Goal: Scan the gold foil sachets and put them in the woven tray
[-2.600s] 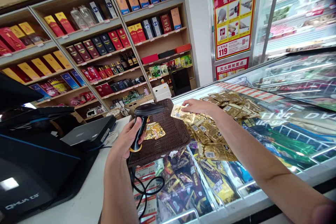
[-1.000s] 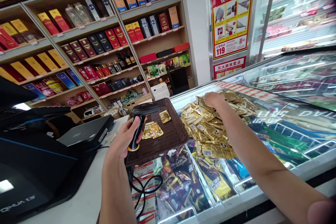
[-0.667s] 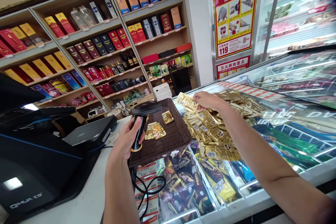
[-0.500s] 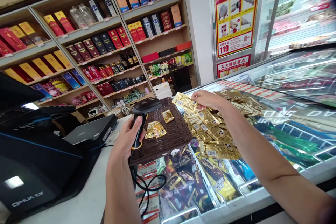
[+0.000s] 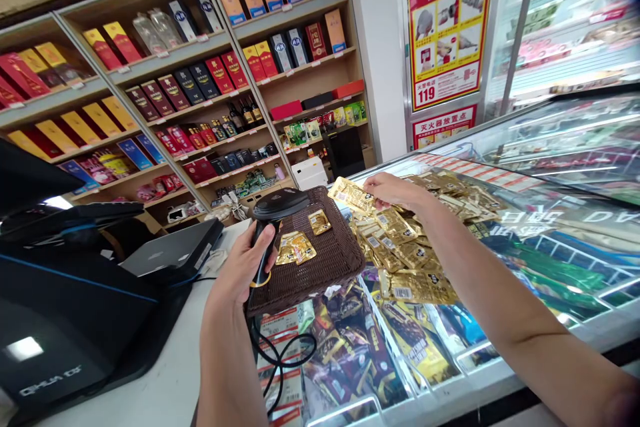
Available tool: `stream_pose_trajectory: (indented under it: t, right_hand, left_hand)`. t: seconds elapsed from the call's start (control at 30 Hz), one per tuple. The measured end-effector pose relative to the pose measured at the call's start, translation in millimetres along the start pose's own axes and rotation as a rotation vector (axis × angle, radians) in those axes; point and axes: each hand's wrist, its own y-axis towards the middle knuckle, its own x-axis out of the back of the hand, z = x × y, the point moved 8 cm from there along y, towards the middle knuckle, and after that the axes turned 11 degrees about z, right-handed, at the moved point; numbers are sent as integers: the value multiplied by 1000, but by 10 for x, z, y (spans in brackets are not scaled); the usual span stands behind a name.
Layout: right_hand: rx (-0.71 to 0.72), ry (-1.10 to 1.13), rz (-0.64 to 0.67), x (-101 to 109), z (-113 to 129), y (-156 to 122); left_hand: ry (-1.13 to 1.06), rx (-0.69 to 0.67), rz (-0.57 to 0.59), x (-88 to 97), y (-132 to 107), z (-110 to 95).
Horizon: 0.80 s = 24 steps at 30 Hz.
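My left hand (image 5: 241, 267) grips a black handheld barcode scanner (image 5: 274, 208) by its handle, its head over the near corner of a brown woven tray (image 5: 333, 267). Two gold sachets (image 5: 295, 249) lie overlapping on the tray, and a single gold sachet (image 5: 320, 221) sits further back. My right hand (image 5: 395, 191) pinches another gold sachet (image 5: 351, 195) by its end, just above the tray's far corner. Beneath that hand, a heap of gold sachets (image 5: 400, 240) lies on the glass top of a freezer (image 5: 540, 247).
A black till (image 5: 65, 320) and a grey laptop (image 5: 173, 252) stand on a white counter (image 5: 150, 373) at left. A black cable (image 5: 285, 350) hangs below the tray. Wooden shelves (image 5: 185, 80) of boxed liquor fill the back. Packaged snacks (image 5: 345, 353) show through the freezer glass.
A third sachet now lies on the tray. My right hand has left the top of the heap and moved left, holding a sachet near the tray. The scanner stays in my left hand.
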Motion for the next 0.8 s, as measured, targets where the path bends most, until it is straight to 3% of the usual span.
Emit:
stream_pose_trajectory:
  t: [0.63, 0.8]
  right_hand:
    - [8, -16, 17, -10, 32, -36]
    - [25, -69, 57, -61, 101, -90]
  left_hand:
    - [16, 4, 69, -31, -15, 9]
    - [-45, 0, 31, 9, -20, -16]
